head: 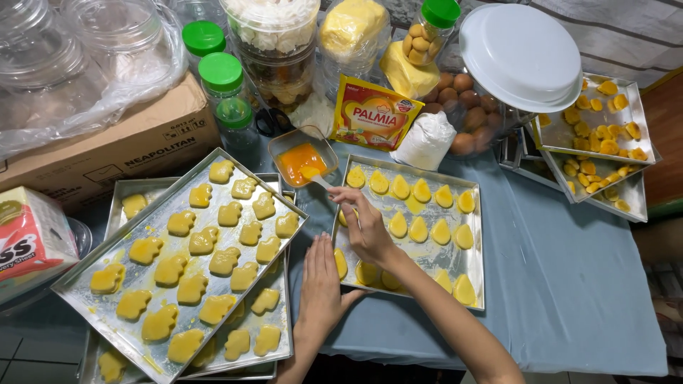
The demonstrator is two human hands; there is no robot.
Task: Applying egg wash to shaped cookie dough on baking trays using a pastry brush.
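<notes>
Right hand: closed around a small brush, its tip at the square bowl of orange egg wash, above the baking tray of teardrop dough pieces.

Left hand: open, flat against that tray's near-left edge, holding nothing.

Risk, as judged: a loaded brush may drip across the blue-covered surface; the bowl, perched between trays, looks easy to tip.

Count: about sixteen teardrop pieces visible; the tilted tray at left holds about eighteen lobed pieces, resting on two more trays; three green-lidded jars behind; three trays at far right.
</notes>
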